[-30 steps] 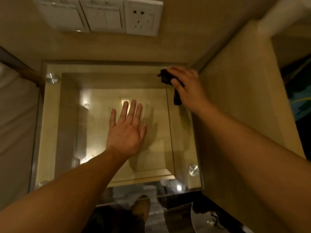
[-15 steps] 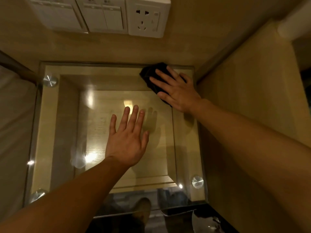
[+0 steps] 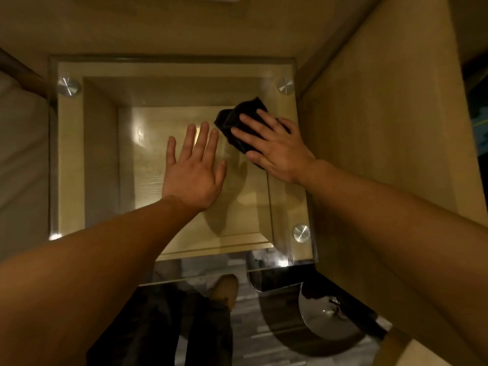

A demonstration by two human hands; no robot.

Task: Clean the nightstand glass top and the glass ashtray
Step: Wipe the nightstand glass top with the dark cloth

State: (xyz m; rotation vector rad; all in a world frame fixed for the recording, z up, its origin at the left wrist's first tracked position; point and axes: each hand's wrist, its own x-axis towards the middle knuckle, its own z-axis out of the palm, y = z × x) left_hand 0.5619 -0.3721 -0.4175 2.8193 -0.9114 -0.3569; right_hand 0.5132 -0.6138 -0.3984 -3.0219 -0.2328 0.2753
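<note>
The nightstand's glass top [image 3: 100, 165] lies below me, held by round metal studs at its corners. My left hand [image 3: 194, 167] rests flat on the middle of the glass, fingers spread, holding nothing. My right hand [image 3: 274, 146] presses flat on a black cloth [image 3: 237, 120] on the right half of the glass, just right of my left hand. Much of the cloth is hidden under the palm. No ashtray is on the glass; a clear glass object [image 3: 327, 313] sits on the floor at lower right, and I cannot tell whether it is the ashtray.
A wooden wall panel runs along the back, and a wooden cabinet side [image 3: 383, 128] stands tight against the nightstand's right edge. A bed [image 3: 21, 154] borders the left. One metal stud [image 3: 301, 233] sits near the front right corner. My legs and foot [image 3: 224, 289] are below the front edge.
My right hand slid the black cloth from the back right corner forward and left along the glass, close to my left hand. The left hand stayed flat in place. The view tilted downward.
</note>
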